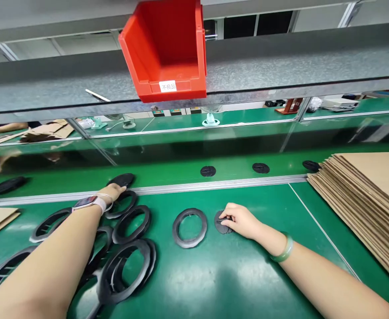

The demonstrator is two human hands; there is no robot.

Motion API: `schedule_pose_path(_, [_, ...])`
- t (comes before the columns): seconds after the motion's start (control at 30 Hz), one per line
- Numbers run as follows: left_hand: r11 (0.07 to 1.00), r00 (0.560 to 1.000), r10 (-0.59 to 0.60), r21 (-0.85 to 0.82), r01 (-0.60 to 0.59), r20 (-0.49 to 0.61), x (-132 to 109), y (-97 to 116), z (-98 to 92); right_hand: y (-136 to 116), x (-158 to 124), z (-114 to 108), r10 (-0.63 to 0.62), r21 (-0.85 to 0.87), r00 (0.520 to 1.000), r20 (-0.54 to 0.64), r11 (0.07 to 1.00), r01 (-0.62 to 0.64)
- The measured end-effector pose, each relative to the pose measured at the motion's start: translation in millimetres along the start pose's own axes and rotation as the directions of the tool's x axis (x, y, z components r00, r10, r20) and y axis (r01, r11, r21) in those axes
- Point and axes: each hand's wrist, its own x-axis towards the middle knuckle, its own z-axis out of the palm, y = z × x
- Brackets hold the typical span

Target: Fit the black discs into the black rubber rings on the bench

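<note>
Black rings (147, 259): these overlap in a loose cluster to your left on the green worktop (247, 283); judging by how they lie, this is the larger share left to handle.
Left hand (114, 191): you reach to the metal rail (214, 182), at a dark disc (123, 178); whether your grip is clamped on it or only resting there, you cannot tell from this view.
Lone ring (190, 243): flat between your hands, apart from the cluster; its separating-out looks done, and nothing sits in its open middle.
Right hand (241, 220): your thumb and fingers are pinched together on a small disc (219, 227), flat on the worktop just beside the lone ring.
Far discs (208, 171): three lie spaced out beyond the rail; whether they are finished or waiting is unclear.
Cardboard stack (374, 177): many flat sheets at your right.
Covered or cut off: your left forearm hides part of the cluster, whose outermost ring leaves the frame; your right fingers mask some of the small disc; the stack runs past the right edge.
</note>
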Motion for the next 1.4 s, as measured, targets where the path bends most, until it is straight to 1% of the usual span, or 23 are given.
schedule_pose_path(0.1, [0.997,0.998,-0.065,0.030,0.065,0.018,-6,20,-0.7,0,0,-1,0.014,-0.005,1.000,-0.006,1.000,-0.014])
schedule_pose_path(0.2, [0.999,0.999,0.043,0.011,-0.043,0.018,-32,62,-3.5,0,0,-1,0.035,-0.012,0.999,-0.029,0.999,-0.035])
schedule_pose_path(0.23, [0.990,0.990,0.137,-0.018,-0.137,0.030,-49,81,-2.3,0,0,-1,0.041,-0.011,0.998,-0.039,0.999,-0.042])
schedule_pose_path(0.3, [0.938,0.936,0.341,-0.090,-0.334,0.083,-97,122,5.3,0,-1,-1,0.054,-0.008,0.997,-0.059,0.998,-0.055])
schedule_pose_path(0.37, [0.838,0.818,0.546,-0.112,-0.534,0.182,-154,160,18.7,0,-1,0,0.067,-0.004,0.995,-0.078,0.998,-0.068])
schedule_pose_path(0.4, [0.808,0.775,0.584,-0.082,-0.584,0.242,-181,176,26.2,0,-1,0,0.074,-0.002,0.994,-0.085,0.997,-0.075])
schedule_pose_path(0.43, [0.821,0.779,0.552,-0.032,-0.570,0.297,-205,190,33.4,-1,-1,0,0.081,-0.002,0.992,-0.092,0.997,-0.082])
schedule_pose_path(0.47, [0.841,0.800,0.517,-0.008,-0.541,0.304,-225,201,39.4,-1,-1,1,0.089,-0.001,0.991,-0.097,0.996,-0.089])
schedule_pose_path(0.53, [0.871,0.835,0.471,0.001,-0.492,0.285,-248,215,47.3,-1,0,2,0.105,-0.002,0.989,-0.109,0.994,-0.106])
schedule_pose_path(0.6, [0.887,0.860,0.458,-0.047,-0.460,0.227,-255,219,51.5,0,0,4,0.115,-0.004,0.986,-0.125,0.993,-0.116])
schedule_pose_path(0.63, [0.886,0.867,0.459,-0.165,-0.433,0.192,-255,219,53.9,0,0,4,0.115,-0.007,0.984,-0.134,0.993,-0.117])
schedule_pose_path(0.67, [0.855,0.874,0.457,-0.353,-0.380,0.164,-253,217,57.6,1,1,4,0.110,-0.010,0.984,-0.141,0.994,-0.112])
schedule_pose_path(0.7, [0.765,0.882,0.445,-0.577,-0.287,0.152,-251,214,62.8,2,1,3,0.102,-0.011,0.984,-0.146,0.994,-0.105])
schedule_pose_path(0.73, [0.616,0.890,0.428,-0.772,-0.159,0.159,-249,210,69.6,3,2,2,0.095,-0.012,0.984,-0.150,0.995,-0.098])
schedule_pose_path(0.77, [0.450,0.894,0.410,-0.893,-0.023,0.184,-246,206,77.4,5,2,0,0.091,-0.012,0.983,-0.157,0.995,-0.094])
schedule_pose_path(0.8, [0.325,0.892,0.394,-0.942,0.089,0.221,-244,201,85.5,6,3,-3,0.095,-0.007,0.981,-0.171,0.995,-0.097])
schedule_pose_path(0.83, [0.271,0.886,0.385,-0.950,0.158,0.257,-242,196,93.0,7,3,-6,0.109,0.005,0.975,-0.195,0.994,-0.110])
schedule_pose_path(0.97, [0.273,0.839,0.415,-0.928,0.255,0.353,-236,183,107.3,-3,2,-16,0.183,0.126,0.912,-0.366,0.981,-0.146])
schedule_pose_path(1.07, [0.273,0.799,0.439,-0.909,0.316,0.410,-233,182,106.5,-30,-5,-9,0.061,0.171,0.890,-0.452,0.985,0.019])
schedule_pose_path(1.13, [0.268,0.810,0.402,-0.901,0.341,0.426,-233,185,107.3,-51,-10,3,-0.082,0.112,0.884,-0.460,0.982,0.150])
schedule_pose_path(1.23, [0.256,0.864,0.305,-0.908,0.330,0.400,-236,190,112.2,-71,-12,23,-0.275,-0.085,0.883,-0.380,0.961,0.263])
schedule_pose_path(1.3, [0.249,0.892,0.249,-0.915,0.317,0.377,-237,191,115.8,-72,-10,32,-0.351,-0.206,0.883,-0.311,0.932,0.298])
schedule_pose_path(1.4, [0.233,0.906,0.211,-0.919,0.317,0.366,-238,189,119.3,-65,-6,39,-0.404,-0.298,0.875,-0.268,0.898,0.323])
